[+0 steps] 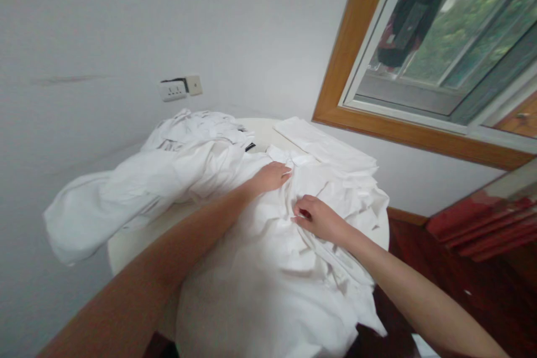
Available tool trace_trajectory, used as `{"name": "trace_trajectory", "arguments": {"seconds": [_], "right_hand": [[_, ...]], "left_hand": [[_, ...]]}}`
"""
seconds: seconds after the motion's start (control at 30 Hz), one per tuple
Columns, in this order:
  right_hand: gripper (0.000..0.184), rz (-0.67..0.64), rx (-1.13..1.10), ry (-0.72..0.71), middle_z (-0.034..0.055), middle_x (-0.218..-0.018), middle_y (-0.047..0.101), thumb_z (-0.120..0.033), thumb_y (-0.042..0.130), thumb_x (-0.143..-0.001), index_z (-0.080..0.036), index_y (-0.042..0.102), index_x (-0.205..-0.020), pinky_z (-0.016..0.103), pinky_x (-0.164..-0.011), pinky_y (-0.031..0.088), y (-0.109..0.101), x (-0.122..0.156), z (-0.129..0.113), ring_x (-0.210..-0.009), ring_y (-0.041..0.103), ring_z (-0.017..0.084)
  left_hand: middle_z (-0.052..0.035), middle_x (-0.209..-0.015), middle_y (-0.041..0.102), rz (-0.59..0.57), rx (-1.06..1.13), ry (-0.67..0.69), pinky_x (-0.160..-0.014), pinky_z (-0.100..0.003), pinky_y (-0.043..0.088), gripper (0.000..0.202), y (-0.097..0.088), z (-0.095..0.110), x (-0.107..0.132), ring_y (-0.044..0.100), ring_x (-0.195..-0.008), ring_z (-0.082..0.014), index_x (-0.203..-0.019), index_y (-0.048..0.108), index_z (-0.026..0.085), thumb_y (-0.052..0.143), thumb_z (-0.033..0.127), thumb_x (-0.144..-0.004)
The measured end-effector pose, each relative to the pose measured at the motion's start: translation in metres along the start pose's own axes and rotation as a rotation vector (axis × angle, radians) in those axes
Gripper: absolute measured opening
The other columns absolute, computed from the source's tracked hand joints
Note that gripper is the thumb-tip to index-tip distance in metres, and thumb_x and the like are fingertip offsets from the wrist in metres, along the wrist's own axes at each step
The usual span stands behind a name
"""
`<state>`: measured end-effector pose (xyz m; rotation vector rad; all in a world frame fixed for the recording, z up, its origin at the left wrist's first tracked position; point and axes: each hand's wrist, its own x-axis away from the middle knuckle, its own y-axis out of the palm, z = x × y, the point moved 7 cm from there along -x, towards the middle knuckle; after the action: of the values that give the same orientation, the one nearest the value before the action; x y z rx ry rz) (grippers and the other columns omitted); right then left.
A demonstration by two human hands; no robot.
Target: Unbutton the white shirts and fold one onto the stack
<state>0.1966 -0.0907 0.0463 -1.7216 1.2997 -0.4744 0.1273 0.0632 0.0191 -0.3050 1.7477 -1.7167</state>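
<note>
A heap of white cloth [260, 268] covers a round white table [126, 243] and hangs over its near edge. My left hand [271, 176] rests on the cloth near the middle of the table, fingers curled and pinching a fold. My right hand [316, 218] lies a little nearer and to the right, its fingers closed on another fold of the same cloth. A crumpled white pile [138, 179] spreads to the left and droops off the table. A folded white stack [323, 145] lies at the far right of the table.
A grey wall with a white socket plate [180, 88] stands behind the table. A wood-framed window [423, 61] fills the upper right. Dark red wooden floor [465, 285] and a red object [486, 224] lie to the right.
</note>
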Motion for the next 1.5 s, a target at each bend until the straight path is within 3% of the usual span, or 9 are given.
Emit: {"name": "trace_trajectory", "arguments": {"seconds": [0.1, 0.3, 0.47, 0.63, 0.7, 0.87, 1.0, 1.2, 1.5], "right_hand": [[0.008, -0.002, -0.05, 0.019, 0.001, -0.077, 0.051, -0.012, 0.053, -0.082, -0.017, 0.057, -0.076, 0.024, -0.066, 0.038, -0.006, -0.002, 0.0, -0.068, 0.049, 0.012], [0.021, 0.075, -0.314, 0.186, -0.0013, -0.07, 0.052, -0.03, 0.042, -0.092, -0.018, 0.053, -0.079, 0.024, -0.063, 0.039, -0.015, 0.0, 0.015, -0.067, 0.05, 0.013], [0.015, -0.013, 0.005, 0.1, 0.0045, -0.081, 0.059, -0.017, 0.046, -0.089, -0.016, 0.059, -0.082, 0.027, -0.075, 0.042, -0.008, 0.01, 0.002, -0.077, 0.055, 0.016], [0.016, -0.051, 0.221, -0.106, 0.009, -0.099, 0.058, -0.02, 0.053, -0.087, -0.017, 0.063, -0.099, 0.029, -0.083, 0.041, -0.023, 0.022, -0.043, -0.094, 0.053, 0.019], [0.015, -0.088, 0.225, -0.15, 0.0068, -0.092, 0.06, -0.026, 0.053, -0.09, -0.018, 0.066, -0.091, 0.028, -0.08, 0.04, -0.02, 0.026, -0.053, -0.091, 0.054, 0.018], [0.039, -0.113, 0.167, -0.003, 0.002, -0.064, 0.054, -0.046, 0.056, -0.087, -0.016, 0.059, -0.062, 0.025, -0.067, 0.037, 0.009, 0.025, -0.037, -0.071, 0.051, 0.015], [0.041, -0.097, 0.049, -0.013, -0.0015, -0.058, 0.046, -0.04, 0.065, -0.083, -0.017, 0.049, -0.053, 0.024, -0.067, 0.035, 0.022, 0.022, -0.038, -0.068, 0.048, 0.013], [0.044, -0.186, -0.195, -0.025, -0.0027, -0.062, 0.043, -0.04, 0.056, -0.088, -0.017, 0.041, -0.054, 0.022, -0.062, 0.035, 0.012, 0.036, -0.059, -0.063, 0.045, 0.009], [0.028, -0.26, -0.01, -0.088, 0.0015, -0.072, 0.052, -0.024, 0.047, -0.093, -0.016, 0.055, -0.067, 0.024, -0.072, 0.039, 0.002, 0.046, -0.063, -0.074, 0.051, 0.013]], "left_hand": [[-0.0082, -0.141, 0.047, 0.053, -0.028, -0.005, -0.11, -0.039, 0.031, 0.047, 0.004, -0.001, 0.011, 0.04, -0.132, -0.0222, -0.133, 0.049, 0.023, 0.03, 0.043, -0.096], [-0.0062, -0.146, 0.042, 0.02, -0.022, -0.044, -0.112, -0.041, 0.028, 0.049, 0.008, -0.003, 0.014, 0.036, -0.135, -0.0228, -0.136, 0.046, 0.025, 0.028, 0.046, -0.096], [-0.0053, -0.147, 0.04, -0.024, -0.02, -0.05, -0.113, -0.042, 0.026, 0.049, 0.007, -0.002, 0.013, 0.034, -0.136, -0.0227, -0.138, 0.044, 0.026, 0.028, 0.046, -0.096], [-0.0075, -0.147, 0.04, -0.024, -0.018, -0.052, -0.113, -0.042, 0.026, 0.05, 0.005, 0.0, 0.014, 0.034, -0.136, -0.0237, -0.138, 0.044, 0.024, 0.029, 0.045, -0.096], [-0.0085, -0.146, 0.04, -0.021, -0.014, -0.052, -0.113, -0.042, 0.026, 0.051, 0.005, 0.0, 0.014, 0.035, -0.136, -0.0243, -0.138, 0.044, 0.023, 0.029, 0.046, -0.095], [-0.007, -0.147, 0.039, -0.028, -0.036, -0.055, -0.112, -0.042, 0.026, 0.05, 0.006, -0.001, 0.013, 0.034, -0.136, -0.0236, -0.138, 0.044, 0.025, 0.027, 0.046, -0.096], [-0.0059, -0.147, 0.04, -0.035, -0.041, -0.06, -0.112, -0.044, 0.026, 0.049, 0.007, -0.002, 0.013, 0.034, -0.136, -0.023, -0.137, 0.044, 0.027, 0.027, 0.046, -0.096], [-0.0036, -0.149, 0.036, -0.057, -0.013, -0.066, -0.113, -0.046, 0.023, 0.049, 0.009, -0.004, 0.014, 0.031, -0.138, -0.0224, -0.139, 0.041, 0.03, 0.026, 0.049, -0.095], [-0.0031, -0.151, 0.032, -0.085, 0.0, -0.068, -0.113, -0.049, 0.02, 0.051, 0.015, -0.006, 0.012, 0.028, -0.139, -0.023, -0.14, 0.037, 0.031, 0.026, 0.05, -0.095]]}}
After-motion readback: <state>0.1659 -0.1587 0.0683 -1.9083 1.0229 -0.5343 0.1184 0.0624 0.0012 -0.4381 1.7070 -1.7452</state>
